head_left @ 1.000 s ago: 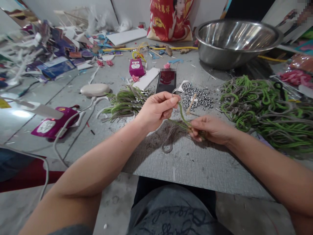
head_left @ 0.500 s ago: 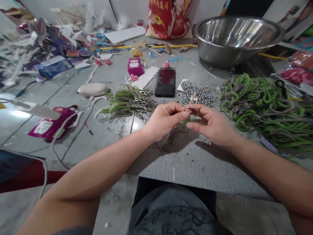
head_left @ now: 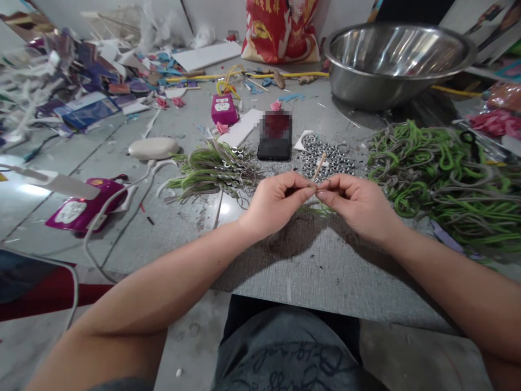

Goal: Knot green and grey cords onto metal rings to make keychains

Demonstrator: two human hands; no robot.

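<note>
Head view: where do we find the cord (head_left: 321, 210)?

It's in front of us, above the near part of the table (head_left: 260, 277), right under our meeting fingertips. The short green stretch we see runs roughly crosswise, left to right; its ends are hidden, so we can't tell which way it points.

And our fingers?

Thumb and forefinger of our left hand (head_left: 280, 201) are pinched on the cord, and those of our right hand (head_left: 352, 203) pinch it too. The tips meet, and the bit between them is too small for us to make out.

What sits just beyond?

We have a thin wooden stick (head_left: 319, 166), slanting, its upper end pointing away and slightly right. Around it lie the metal rings (head_left: 340, 160), with a dark phone (head_left: 274, 151) beside them.

Farther out?

On our left lies a ringed bundle of cords (head_left: 207, 168); on our right, a green-and-grey heap (head_left: 448, 190). Behind that, we see a steel bowl (head_left: 378, 92).
</note>
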